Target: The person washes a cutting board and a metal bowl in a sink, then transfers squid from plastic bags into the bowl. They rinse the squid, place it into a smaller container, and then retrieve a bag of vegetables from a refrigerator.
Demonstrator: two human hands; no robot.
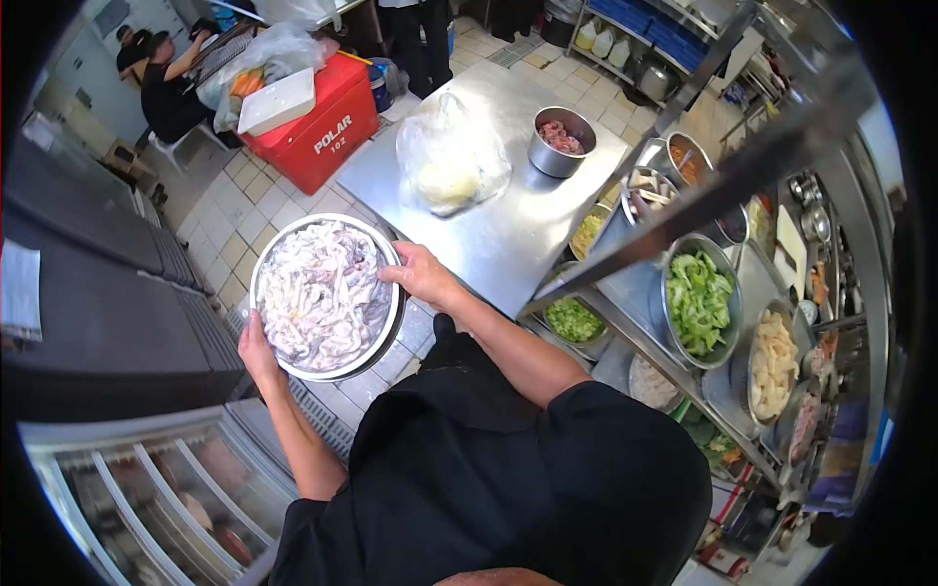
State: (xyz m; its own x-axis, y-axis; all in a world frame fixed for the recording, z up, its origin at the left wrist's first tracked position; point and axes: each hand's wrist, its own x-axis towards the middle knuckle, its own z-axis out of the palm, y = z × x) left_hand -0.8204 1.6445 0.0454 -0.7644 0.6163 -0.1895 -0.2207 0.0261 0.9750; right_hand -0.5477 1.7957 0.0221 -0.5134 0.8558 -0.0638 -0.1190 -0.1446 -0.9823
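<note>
A wide round metal bowl (337, 374) is held in the air over the tiled floor, filled with pale, slimy pieces that look like raw squid (322, 293). My left hand (257, 352) grips its lower left rim, fingers partly hidden beneath. At the right rim my right hand (420, 273) is closed on the bowl, its thumb over the edge. Beyond it, on the steel table (391, 186), lie a clear plastic bag (449, 161) with something pale yellow inside and a metal pot (560, 161) of raw meat pieces.
A red cooler box (318, 132) carries a white tray (277, 102). To my right, a steel rack holds a bowl of chopped greens (700, 303) and a bowl of pale pieces (772, 366). A glass-topped freezer (156, 498) stands lower left. A person (171, 88) sits at the back.
</note>
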